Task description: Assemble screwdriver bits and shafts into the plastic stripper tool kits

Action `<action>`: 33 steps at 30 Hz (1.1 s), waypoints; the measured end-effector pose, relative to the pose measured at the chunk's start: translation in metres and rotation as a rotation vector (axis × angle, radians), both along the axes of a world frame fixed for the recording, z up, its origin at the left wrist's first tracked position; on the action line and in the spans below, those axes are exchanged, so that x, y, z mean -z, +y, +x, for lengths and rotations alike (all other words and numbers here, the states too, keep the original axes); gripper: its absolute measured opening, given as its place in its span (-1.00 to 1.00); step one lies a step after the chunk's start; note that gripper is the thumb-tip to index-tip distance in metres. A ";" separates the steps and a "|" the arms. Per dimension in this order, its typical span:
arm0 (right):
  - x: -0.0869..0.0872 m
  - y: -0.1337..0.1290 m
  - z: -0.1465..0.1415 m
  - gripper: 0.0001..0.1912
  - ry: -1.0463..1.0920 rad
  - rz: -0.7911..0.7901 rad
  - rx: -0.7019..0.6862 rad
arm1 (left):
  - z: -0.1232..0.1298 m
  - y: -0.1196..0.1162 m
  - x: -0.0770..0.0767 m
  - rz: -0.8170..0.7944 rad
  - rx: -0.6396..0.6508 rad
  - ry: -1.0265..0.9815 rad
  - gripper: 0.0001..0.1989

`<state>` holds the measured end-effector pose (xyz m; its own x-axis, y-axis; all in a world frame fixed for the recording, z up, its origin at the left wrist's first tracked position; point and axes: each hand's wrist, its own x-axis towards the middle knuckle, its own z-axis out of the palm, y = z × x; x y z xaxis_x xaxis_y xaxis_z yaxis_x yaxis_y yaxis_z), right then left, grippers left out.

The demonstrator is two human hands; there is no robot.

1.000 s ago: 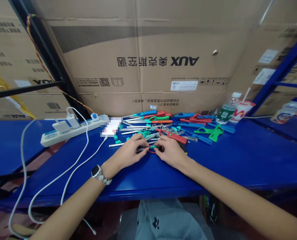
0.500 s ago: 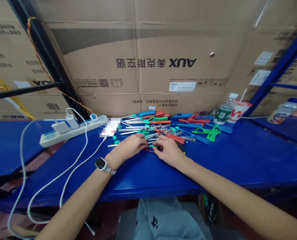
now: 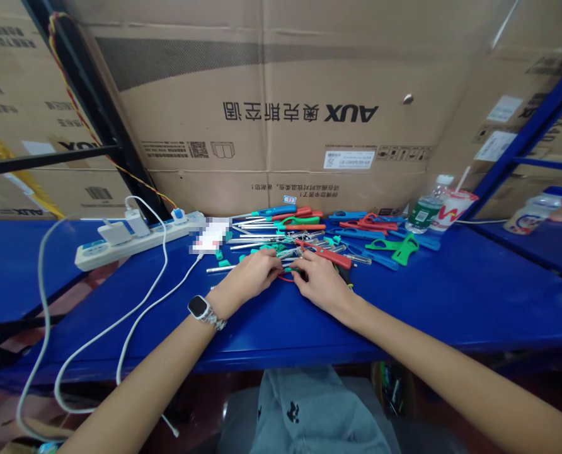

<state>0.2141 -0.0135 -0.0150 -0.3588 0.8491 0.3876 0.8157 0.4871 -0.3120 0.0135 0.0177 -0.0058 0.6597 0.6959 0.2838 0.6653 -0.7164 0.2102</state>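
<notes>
My left hand (image 3: 258, 272), with a watch on its wrist, is closed, fingertips pinched; what is in them is hidden. My right hand (image 3: 322, 280) pinches a small green plastic part (image 3: 288, 269) close to the left fingertips. A red wire loop (image 3: 286, 278) curves just below the fingertips. Directly behind my hands lies a pile of long lighter parts: metal tubes (image 3: 252, 239), clear pieces and small green caps. A red lighter handle (image 3: 331, 256) lies just behind my right hand, and a green handle (image 3: 301, 221) farther back.
Blue handle shells (image 3: 380, 258) and a green shell (image 3: 405, 250) lie right of the pile. Beyond them stand a water bottle (image 3: 425, 208) and a cup with a straw (image 3: 452, 209). At left are a phone (image 3: 213, 234), a power strip (image 3: 139, 243) and white cables. Cardboard (image 3: 281, 75) stands behind.
The view has shifted slightly. My hands stay together at the same spot by the pile, with fingertips still pinched and only small finger movement.
</notes>
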 end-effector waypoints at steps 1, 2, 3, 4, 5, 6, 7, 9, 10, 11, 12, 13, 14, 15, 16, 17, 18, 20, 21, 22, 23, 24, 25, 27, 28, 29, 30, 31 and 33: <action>-0.001 -0.001 0.000 -0.79 -0.015 -0.001 0.005 | 0.000 0.000 0.000 0.001 -0.001 0.000 -0.79; -0.002 -0.001 0.000 -0.79 -0.024 -0.002 0.006 | 0.000 0.000 0.001 0.004 -0.003 0.000 -0.79; -0.002 -0.001 -0.001 -0.79 -0.026 -0.003 0.004 | 0.000 0.000 0.001 0.008 -0.004 0.000 -0.79; -0.002 -0.001 0.000 -0.79 -0.023 -0.004 0.001 | 0.000 0.000 0.001 0.010 -0.004 0.001 -0.79; -0.002 -0.001 0.000 -0.79 -0.017 -0.007 -0.004 | 0.000 0.000 0.001 0.011 -0.006 0.002 -0.79; -0.002 0.000 0.000 -0.79 -0.011 -0.009 -0.009 | 0.000 0.000 0.001 0.009 -0.006 0.003 -0.80; -0.002 0.000 0.000 -0.79 -0.005 -0.009 -0.013 | 0.000 0.000 0.001 0.008 -0.006 0.003 -0.80; -0.001 0.001 0.001 -0.80 0.000 -0.008 -0.021 | 0.000 0.000 0.001 0.002 -0.012 0.001 -0.79; -0.001 0.001 0.002 -0.80 -0.001 -0.007 -0.025 | 0.000 0.000 0.001 0.000 -0.016 -0.002 -0.79; 0.000 0.001 0.002 -0.80 -0.004 -0.004 -0.027 | 0.000 -0.001 0.001 -0.003 -0.020 -0.004 -0.80; 0.000 0.001 0.002 -0.80 -0.010 0.000 -0.030 | 0.000 -0.001 0.001 -0.006 -0.024 -0.005 -0.80; 0.000 0.001 0.003 -0.79 -0.021 0.005 -0.031 | 0.000 -0.001 0.001 -0.010 -0.029 -0.004 -0.80; -0.001 0.000 0.003 -0.79 -0.038 0.011 -0.029 | 0.000 -0.001 0.001 -0.013 -0.034 -0.002 -0.80; -0.002 0.000 0.003 -0.79 -0.062 0.016 -0.024 | 0.000 -0.002 0.002 -0.014 -0.037 0.001 -0.79; -0.003 0.000 0.003 -0.79 -0.089 0.019 -0.018 | 0.000 -0.002 0.002 -0.014 -0.039 0.004 -0.78; -0.004 0.001 0.003 -0.79 -0.117 0.018 -0.011 | 0.000 -0.002 0.002 -0.012 -0.035 0.005 -0.78; -0.005 0.001 0.003 -0.80 -0.142 0.017 -0.006 | 0.000 -0.002 0.002 -0.010 -0.029 0.003 -0.78; -0.006 0.002 0.003 -0.80 -0.163 0.018 -0.006 | 0.000 -0.001 0.003 -0.005 -0.016 -0.001 -0.78; -0.006 0.003 0.003 -0.81 -0.161 0.021 -0.012 | -0.001 -0.001 0.003 -0.002 -0.013 -0.004 -0.78; -0.006 0.004 0.003 -0.81 -0.153 0.024 -0.021 | -0.001 -0.001 0.004 0.002 -0.015 -0.005 -0.78; -0.006 0.004 0.003 -0.80 -0.145 0.026 -0.029 | -0.001 -0.001 0.004 0.006 -0.019 -0.005 -0.78; -0.006 0.004 0.002 -0.80 -0.140 0.027 -0.035 | -0.001 -0.001 0.005 0.010 -0.023 -0.003 -0.77; -0.007 0.004 0.002 -0.80 -0.142 0.025 -0.037 | -0.001 -0.001 0.005 0.013 -0.025 -0.001 -0.78; -0.008 0.004 0.002 -0.80 -0.161 0.015 -0.033 | -0.001 -0.002 0.004 0.013 -0.028 0.005 -0.79; -0.009 0.004 0.002 -0.81 -0.171 0.010 -0.034 | -0.001 -0.003 0.003 0.010 -0.029 0.007 -0.80; -0.010 0.004 0.002 -0.82 -0.179 0.011 -0.043 | 0.000 -0.003 0.003 0.008 -0.030 0.009 -0.81; -0.011 0.004 0.003 -0.83 -0.184 0.017 -0.063 | 0.000 -0.004 0.002 0.007 -0.032 0.012 -0.81; -0.011 0.004 0.004 -0.83 -0.188 0.029 -0.093 | 0.001 -0.005 0.001 0.006 -0.034 0.015 -0.81; -0.010 0.003 0.008 -0.80 -0.195 0.067 -0.162 | 0.001 -0.006 -0.001 0.012 -0.035 0.024 -0.81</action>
<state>0.2216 -0.0107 -0.0046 -0.5611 0.7494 0.3516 0.7671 0.6303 -0.1193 0.0144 0.0115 -0.0049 0.6417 0.7154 0.2766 0.6948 -0.6949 0.1855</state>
